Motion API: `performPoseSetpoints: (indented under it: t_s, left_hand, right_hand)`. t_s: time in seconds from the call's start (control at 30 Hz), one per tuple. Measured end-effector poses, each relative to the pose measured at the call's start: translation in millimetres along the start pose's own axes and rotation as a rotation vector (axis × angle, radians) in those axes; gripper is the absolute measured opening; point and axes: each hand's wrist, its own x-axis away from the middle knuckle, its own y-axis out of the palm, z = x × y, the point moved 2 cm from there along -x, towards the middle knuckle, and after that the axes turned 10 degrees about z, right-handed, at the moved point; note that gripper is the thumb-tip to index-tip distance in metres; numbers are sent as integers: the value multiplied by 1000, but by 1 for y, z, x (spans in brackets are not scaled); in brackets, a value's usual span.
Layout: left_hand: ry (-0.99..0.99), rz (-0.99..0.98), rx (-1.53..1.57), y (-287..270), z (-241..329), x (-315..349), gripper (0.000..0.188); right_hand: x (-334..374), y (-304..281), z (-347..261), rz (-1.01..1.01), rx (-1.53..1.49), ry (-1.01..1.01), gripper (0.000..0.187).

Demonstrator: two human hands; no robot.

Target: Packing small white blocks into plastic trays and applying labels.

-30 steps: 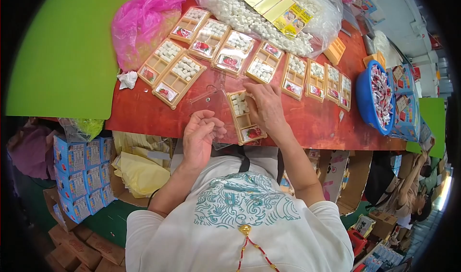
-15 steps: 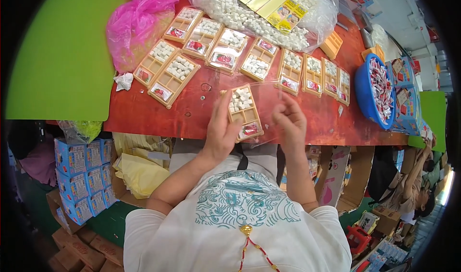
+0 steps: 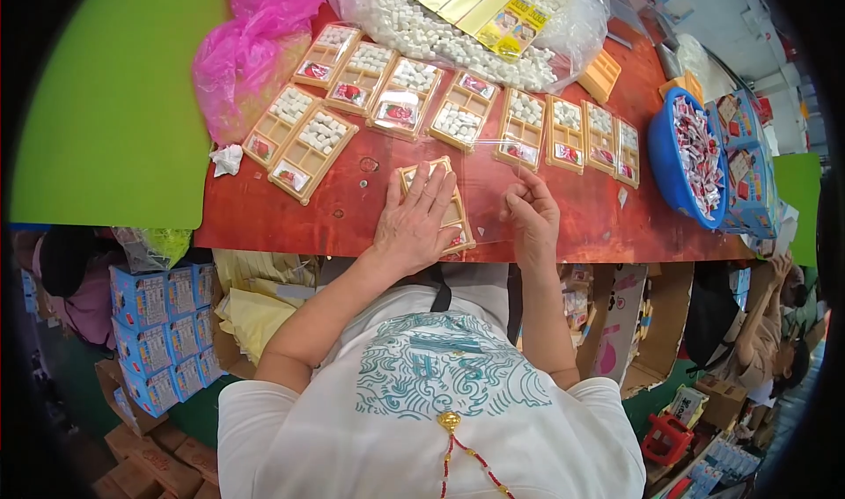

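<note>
1. Left hand (image 3: 412, 216): open, palm-down across compartmented tan tray (image 3: 455, 211).
2. Tray: on red tabletop (image 3: 616, 231), near front edge.
3. Right hand (image 3: 533, 222): fingers curled beside clear plastic cover (image 3: 488, 187); whether gripping it, cannot tell.

We see a tan compartment tray (image 3: 455, 210) face up on the red tabletop (image 3: 352, 224), its length running from 11 to 5 o'clock, partly hidden. White cubes (image 3: 433, 170) sit toward 11, a strawberry-printed packet (image 3: 459, 236) at 5. Clear plastic (image 3: 489, 193) spreads at 3 o'clock; we cannot tell if they join.
</note>
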Motion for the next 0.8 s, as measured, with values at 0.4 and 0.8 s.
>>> performPoseSetpoints:
  t_s: [0.4,0.8]
  left_hand:
    - [19,55,-80,-5,1,2,70]
    - [-19,137,42,-11,-17,10,49]
  right_hand:
    - [2,5,2,-26,21,-1,43]
    - [-1,16,6,-63,4,16,42]
